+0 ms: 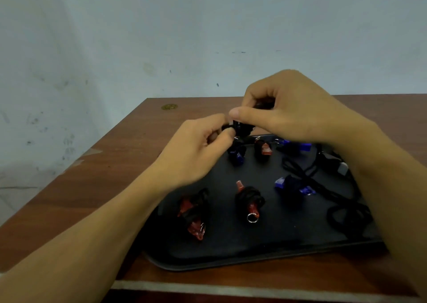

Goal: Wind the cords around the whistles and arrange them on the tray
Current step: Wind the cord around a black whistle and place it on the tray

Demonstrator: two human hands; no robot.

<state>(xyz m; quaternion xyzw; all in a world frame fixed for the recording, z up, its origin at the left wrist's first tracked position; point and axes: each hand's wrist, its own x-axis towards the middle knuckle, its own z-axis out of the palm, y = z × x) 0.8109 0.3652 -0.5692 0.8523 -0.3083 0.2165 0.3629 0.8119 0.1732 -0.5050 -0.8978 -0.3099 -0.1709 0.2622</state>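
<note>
Head view: a small whistle is pinched between both hands, left and right, above the tray; light and rigid, its limp cord is best gripped by the body.

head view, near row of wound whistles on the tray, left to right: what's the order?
On the black tray: red whistle wrapped in black cord → red whistle with a metal ring → blue whistle → loose black cord at the right side.
</note>
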